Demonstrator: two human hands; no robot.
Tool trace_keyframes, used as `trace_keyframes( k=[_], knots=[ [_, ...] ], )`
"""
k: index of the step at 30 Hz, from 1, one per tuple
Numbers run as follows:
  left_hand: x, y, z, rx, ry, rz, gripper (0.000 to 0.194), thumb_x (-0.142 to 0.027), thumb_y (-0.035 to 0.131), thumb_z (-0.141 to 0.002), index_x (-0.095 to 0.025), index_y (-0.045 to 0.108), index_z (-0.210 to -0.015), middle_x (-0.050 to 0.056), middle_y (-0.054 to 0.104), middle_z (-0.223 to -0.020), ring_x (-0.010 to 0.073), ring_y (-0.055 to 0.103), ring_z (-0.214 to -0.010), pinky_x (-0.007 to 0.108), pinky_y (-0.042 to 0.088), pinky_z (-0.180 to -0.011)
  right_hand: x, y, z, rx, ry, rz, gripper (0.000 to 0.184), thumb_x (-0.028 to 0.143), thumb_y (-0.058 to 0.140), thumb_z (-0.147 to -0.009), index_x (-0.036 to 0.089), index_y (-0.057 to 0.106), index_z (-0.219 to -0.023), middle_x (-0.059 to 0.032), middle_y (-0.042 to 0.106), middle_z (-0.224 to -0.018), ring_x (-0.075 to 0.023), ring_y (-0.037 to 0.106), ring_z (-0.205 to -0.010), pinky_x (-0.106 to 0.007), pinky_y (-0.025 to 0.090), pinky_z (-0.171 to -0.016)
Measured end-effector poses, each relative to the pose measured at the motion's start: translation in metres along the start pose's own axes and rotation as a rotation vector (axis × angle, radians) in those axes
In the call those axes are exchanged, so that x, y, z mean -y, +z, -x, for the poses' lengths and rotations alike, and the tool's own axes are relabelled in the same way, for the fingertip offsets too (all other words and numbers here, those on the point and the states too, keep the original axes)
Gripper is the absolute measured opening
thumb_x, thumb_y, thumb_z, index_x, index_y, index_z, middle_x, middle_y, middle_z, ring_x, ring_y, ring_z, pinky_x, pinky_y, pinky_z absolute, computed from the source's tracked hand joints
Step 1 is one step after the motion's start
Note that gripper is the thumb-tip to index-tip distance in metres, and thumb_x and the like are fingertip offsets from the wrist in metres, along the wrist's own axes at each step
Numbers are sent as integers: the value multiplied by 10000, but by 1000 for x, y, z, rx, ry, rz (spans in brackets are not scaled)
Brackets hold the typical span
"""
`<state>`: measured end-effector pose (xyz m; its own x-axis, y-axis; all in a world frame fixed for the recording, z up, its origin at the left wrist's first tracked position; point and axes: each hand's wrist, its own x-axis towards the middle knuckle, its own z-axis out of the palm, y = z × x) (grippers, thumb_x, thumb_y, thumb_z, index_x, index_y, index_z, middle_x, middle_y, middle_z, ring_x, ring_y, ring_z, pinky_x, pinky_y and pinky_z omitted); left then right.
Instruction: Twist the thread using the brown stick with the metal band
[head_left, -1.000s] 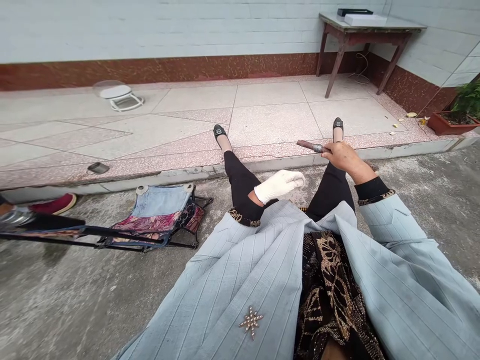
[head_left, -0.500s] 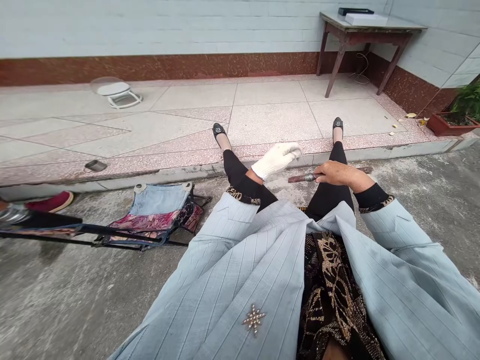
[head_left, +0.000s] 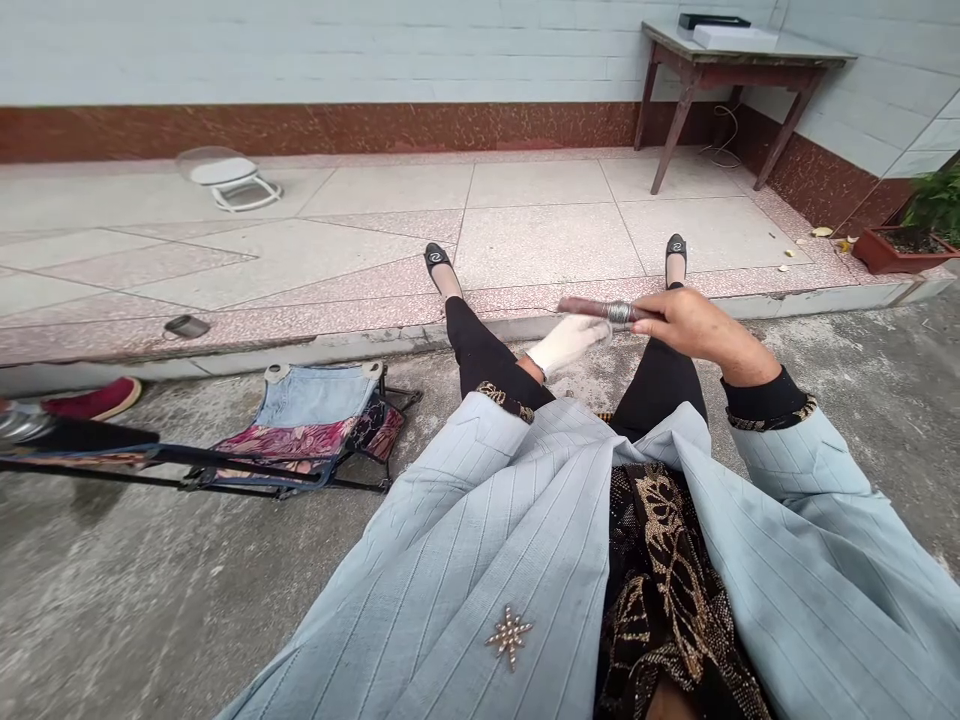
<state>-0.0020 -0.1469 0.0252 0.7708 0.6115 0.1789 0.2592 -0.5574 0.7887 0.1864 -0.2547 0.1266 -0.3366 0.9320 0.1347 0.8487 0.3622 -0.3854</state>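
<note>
My right hand, bare, is closed around a reddish-brown stick that points to the left. Silvery wire is wound in a tight band around the stick, just beyond my fingers. My left hand wears a white knitted glove and sits just below the stick's free end. Its fingers are curled together, with a faint pale curve at their tips. Whatever lies inside them is hidden, and I cannot tell whether the glove touches the stick.
A folding chair with patched cloth stands to my left, near another person's red shoe. A tiled step runs ahead under my feet. Beyond are a white stool, a wooden table and a planter.
My right hand has lifted the stick up and slightly left, bringing its wire-wound part above the glove. My gloved left hand has moved lower, under the stick.
</note>
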Motion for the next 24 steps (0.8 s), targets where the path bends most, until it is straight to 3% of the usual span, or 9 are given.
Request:
trace_keyframes(
  k=[5,11,15,20,24],
  knots=[
    [-19,25,20,165,-11,226,274,-365,457,-911,-162,581,-774,-6,579,-722,95,434,-597,233,368,-587,-15,-2,-14,-167,193,98,271,348,545,-919,173,739,-990,-66,680,-807,-186,542,-740,-301,315,-676],
    [-27,19,27,166,29,233,263,-335,450,-922,-162,590,-781,2,605,-760,109,491,-652,253,407,-664,-35,15,-26,-133,304,258,276,367,540,-952,179,729,-1021,-112,716,-905,-238,601,-838,-322,336,-701],
    [-27,10,26,108,83,-33,278,-325,435,-938,-168,630,-818,5,642,-778,143,572,-748,270,425,-742,-35,24,-26,-22,334,376,302,365,512,-976,174,712,-1097,-158,732,-1012,-280,642,-926,-342,379,-742],
    [-24,-12,17,55,117,-541,280,-325,456,-953,-185,693,-899,32,675,-789,168,584,-715,276,365,-660,-35,36,-21,212,317,479,319,354,526,-968,152,717,-1125,-198,725,-1088,-316,666,-1005,-359,412,-762],
    [-24,-30,6,83,140,-685,262,-312,483,-951,-198,719,-950,34,694,-797,168,593,-707,272,336,-636,-26,40,-15,357,228,470,296,324,527,-971,165,721,-1130,-178,734,-1068,-304,673,-1008,-349,404,-743]
  ],
)
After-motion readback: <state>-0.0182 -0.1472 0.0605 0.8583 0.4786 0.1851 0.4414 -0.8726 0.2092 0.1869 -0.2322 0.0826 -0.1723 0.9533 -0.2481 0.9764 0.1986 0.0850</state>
